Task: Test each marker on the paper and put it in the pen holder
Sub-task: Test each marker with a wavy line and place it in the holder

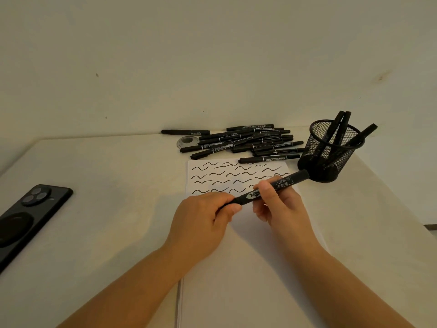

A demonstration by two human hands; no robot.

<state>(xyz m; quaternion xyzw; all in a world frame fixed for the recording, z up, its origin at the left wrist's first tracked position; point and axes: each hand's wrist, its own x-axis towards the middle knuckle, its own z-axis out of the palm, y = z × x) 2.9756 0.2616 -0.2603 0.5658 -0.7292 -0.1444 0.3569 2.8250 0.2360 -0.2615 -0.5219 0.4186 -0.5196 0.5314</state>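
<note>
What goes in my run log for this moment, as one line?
left hand: grips end of black marker | right hand: holds barrel | sheet of white paper: wavy test strokes | black mesh pen holder: three markers | untested pile: behind paper

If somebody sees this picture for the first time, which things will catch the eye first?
First, the two hands in the centre: the left hand and right hand hold one black marker above the paper with its rows of wavy black strokes. Next, the pile of markers behind the paper, and the mesh pen holder at its right.
</note>
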